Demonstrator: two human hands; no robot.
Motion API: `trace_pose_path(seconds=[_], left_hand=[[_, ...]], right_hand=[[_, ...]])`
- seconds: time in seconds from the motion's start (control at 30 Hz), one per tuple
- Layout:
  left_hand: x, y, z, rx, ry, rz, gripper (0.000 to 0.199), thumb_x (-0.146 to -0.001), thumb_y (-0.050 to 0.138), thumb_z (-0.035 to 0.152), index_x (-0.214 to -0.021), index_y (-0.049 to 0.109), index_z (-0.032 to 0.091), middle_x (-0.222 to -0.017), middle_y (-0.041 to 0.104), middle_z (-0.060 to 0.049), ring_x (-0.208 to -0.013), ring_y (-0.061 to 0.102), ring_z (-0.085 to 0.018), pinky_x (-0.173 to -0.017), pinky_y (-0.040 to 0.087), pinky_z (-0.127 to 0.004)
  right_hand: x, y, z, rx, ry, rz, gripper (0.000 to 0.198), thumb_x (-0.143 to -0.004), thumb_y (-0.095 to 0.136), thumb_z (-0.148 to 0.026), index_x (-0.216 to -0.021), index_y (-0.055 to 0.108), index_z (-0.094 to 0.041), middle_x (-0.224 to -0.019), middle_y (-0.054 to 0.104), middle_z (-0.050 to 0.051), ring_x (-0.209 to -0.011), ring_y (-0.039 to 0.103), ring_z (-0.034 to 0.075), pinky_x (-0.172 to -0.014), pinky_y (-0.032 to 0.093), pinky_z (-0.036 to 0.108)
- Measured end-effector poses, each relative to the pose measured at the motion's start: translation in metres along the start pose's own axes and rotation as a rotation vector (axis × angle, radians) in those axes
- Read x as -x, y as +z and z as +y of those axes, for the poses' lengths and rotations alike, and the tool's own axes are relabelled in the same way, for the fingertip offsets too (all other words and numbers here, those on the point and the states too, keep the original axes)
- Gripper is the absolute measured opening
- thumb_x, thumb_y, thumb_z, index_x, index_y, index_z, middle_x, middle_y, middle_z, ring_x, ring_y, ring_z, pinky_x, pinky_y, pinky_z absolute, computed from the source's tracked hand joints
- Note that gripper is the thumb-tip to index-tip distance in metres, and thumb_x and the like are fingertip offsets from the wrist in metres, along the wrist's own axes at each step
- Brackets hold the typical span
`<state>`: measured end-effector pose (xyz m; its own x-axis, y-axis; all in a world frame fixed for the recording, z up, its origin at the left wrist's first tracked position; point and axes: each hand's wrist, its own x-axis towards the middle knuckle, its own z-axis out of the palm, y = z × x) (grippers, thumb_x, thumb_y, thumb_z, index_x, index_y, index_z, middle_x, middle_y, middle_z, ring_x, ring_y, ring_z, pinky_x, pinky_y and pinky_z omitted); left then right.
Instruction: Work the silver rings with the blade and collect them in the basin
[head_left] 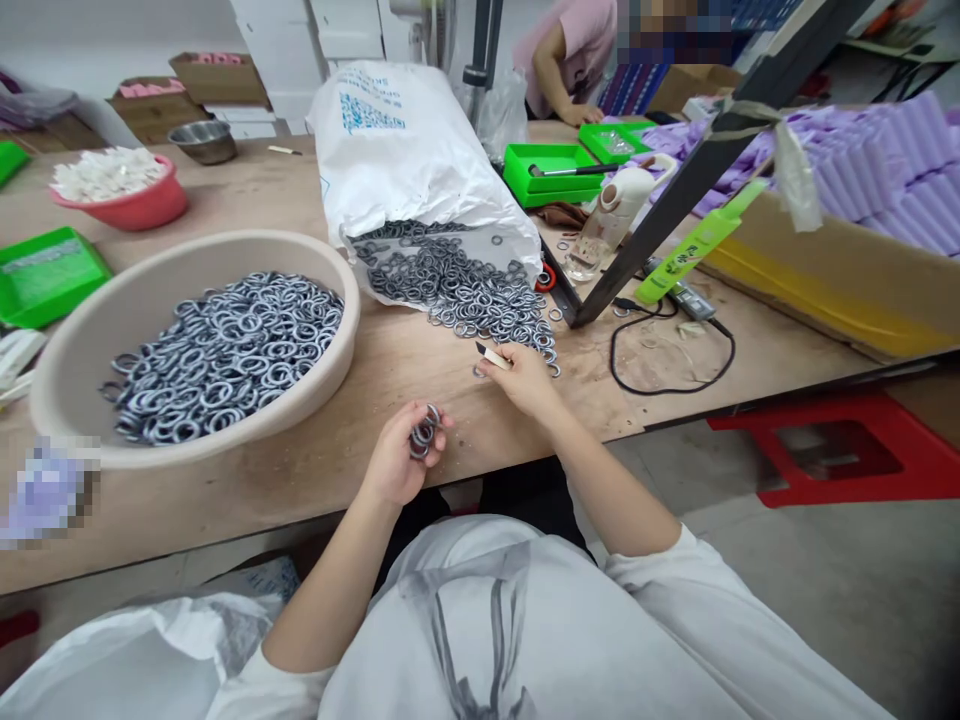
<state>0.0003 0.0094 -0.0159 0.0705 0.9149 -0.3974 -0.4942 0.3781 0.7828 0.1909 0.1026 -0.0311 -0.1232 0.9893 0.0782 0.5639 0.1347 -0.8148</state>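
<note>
My left hand (405,455) is closed around a few dark grey rings (425,432) near the table's front edge. In my right hand (529,380) is a small knife (493,356) with a pale handle and a short dark tip, pinched between thumb and fingers. Just beyond that hand, a heap of loose grey rings (491,305) spills out of the mouth of a white sack (405,150) lying on its side. To the left stands a wide beige basin (341,345) holding a pile of the same kind of rings (232,355).
A slanted dark metal post (660,190) rises right of the sack, beside a clear bottle (596,235) and a black cable (611,350). Green trays (551,160) and a red bowl (161,195) of white pieces stand further back. A co-worker's arm (551,75) rests across the table.
</note>
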Motion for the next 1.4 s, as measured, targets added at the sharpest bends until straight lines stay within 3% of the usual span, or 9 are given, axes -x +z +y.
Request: trace_pose_path(seconds=[0.1, 0.23, 0.4, 0.57, 0.7, 0.8, 1.07, 1.27, 1.4], left_hand=[[-0.009, 0.005, -0.007, -0.126, 0.134, 0.04, 0.041, -0.071, 0.077, 0.052, -0.074, 0.055, 0.017, -0.067, 0.058, 0.002, -0.048, 0.043, -0.006, -0.038, 0.024, -0.017], [-0.012, 0.009, -0.018, -0.312, 0.282, 0.014, 0.048, -0.075, 0.072, 0.062, -0.072, 0.058, 0.016, -0.063, 0.049, 0.003, -0.052, 0.039, -0.005, -0.042, 0.027, -0.017], [0.002, 0.014, -0.014, -0.151, 0.139, -0.106, 0.054, -0.075, 0.068, 0.068, -0.074, 0.059, 0.015, -0.059, 0.045, 0.004, -0.045, 0.033, -0.005, -0.04, 0.023, -0.019], [0.014, 0.021, -0.005, 0.002, -0.14, -0.283, 0.053, -0.075, 0.069, 0.066, -0.073, 0.054, 0.016, -0.056, 0.04, 0.006, -0.042, 0.029, -0.004, -0.039, 0.02, -0.017], [0.015, 0.026, -0.006, 0.029, -0.039, -0.179, 0.048, -0.073, 0.077, 0.055, -0.069, 0.046, 0.018, -0.054, 0.039, 0.007, -0.042, 0.03, -0.003, -0.039, 0.021, -0.016], [0.015, 0.029, -0.007, 0.037, 0.008, -0.128, 0.046, -0.074, 0.075, 0.053, -0.067, 0.047, 0.017, -0.052, 0.04, 0.007, -0.041, 0.03, -0.003, -0.038, 0.021, -0.016], [0.017, 0.035, -0.007, 0.094, 0.029, 0.059, 0.048, -0.068, 0.08, 0.053, -0.069, 0.046, 0.019, -0.049, 0.039, 0.009, -0.04, 0.029, -0.003, -0.039, 0.024, -0.017], [0.015, 0.035, -0.009, 0.073, 0.036, 0.048, 0.047, -0.071, 0.078, 0.051, -0.067, 0.044, 0.019, -0.05, 0.039, 0.009, -0.039, 0.029, -0.003, -0.038, 0.024, -0.017], [0.016, 0.029, -0.013, 0.039, 0.02, -0.023, 0.045, -0.074, 0.074, 0.051, -0.065, 0.044, 0.018, -0.051, 0.038, 0.008, -0.039, 0.029, -0.003, -0.037, 0.022, -0.017]], right_hand=[[0.021, 0.008, -0.014, -0.41, 0.03, -0.156, 0.03, -0.079, 0.068, -0.047, -0.077, 0.067, -0.017, -0.066, 0.059, -0.002, -0.062, 0.05, 0.012, -0.062, 0.038, 0.026], [0.047, 0.018, -0.037, -0.646, 0.125, -0.272, 0.042, -0.073, 0.074, -0.058, -0.07, 0.058, -0.019, -0.055, 0.047, -0.007, -0.049, 0.035, 0.008, -0.047, 0.028, 0.023], [0.055, 0.021, -0.046, -0.78, 0.08, -0.305, 0.049, -0.073, 0.071, -0.068, -0.074, 0.059, -0.021, -0.062, 0.057, -0.003, -0.056, 0.052, 0.012, -0.057, 0.044, 0.026], [0.054, 0.015, -0.043, -0.629, -0.089, -0.233, 0.052, -0.076, 0.066, -0.072, -0.073, 0.067, -0.021, -0.068, 0.061, 0.001, -0.066, 0.058, 0.015, -0.067, 0.047, 0.03], [0.056, 0.012, -0.044, -0.531, -0.15, -0.187, 0.051, -0.072, 0.072, -0.069, -0.085, 0.07, -0.02, -0.078, 0.066, 0.002, -0.074, 0.06, 0.017, -0.072, 0.047, 0.031], [0.059, 0.011, -0.044, -0.466, -0.129, -0.11, 0.048, -0.083, 0.062, -0.066, -0.085, 0.067, -0.019, -0.073, 0.062, 0.001, -0.068, 0.055, 0.015, -0.066, 0.043, 0.028], [0.078, 0.006, -0.045, 0.173, -0.427, -0.075, 0.044, -0.097, 0.046, -0.055, -0.074, 0.06, -0.02, -0.071, 0.057, 0.003, -0.067, 0.049, 0.015, -0.061, 0.028, 0.029], [0.08, 0.012, -0.045, 0.192, -0.417, -0.108, 0.048, -0.098, 0.043, -0.055, -0.068, 0.057, -0.02, -0.067, 0.057, 0.002, -0.063, 0.047, 0.014, -0.06, 0.026, 0.029], [0.062, 0.01, -0.036, 0.157, -0.239, -0.087, 0.051, -0.1, 0.038, -0.056, -0.067, 0.056, -0.021, -0.064, 0.056, 0.001, -0.062, 0.048, 0.014, -0.059, 0.027, 0.028]])
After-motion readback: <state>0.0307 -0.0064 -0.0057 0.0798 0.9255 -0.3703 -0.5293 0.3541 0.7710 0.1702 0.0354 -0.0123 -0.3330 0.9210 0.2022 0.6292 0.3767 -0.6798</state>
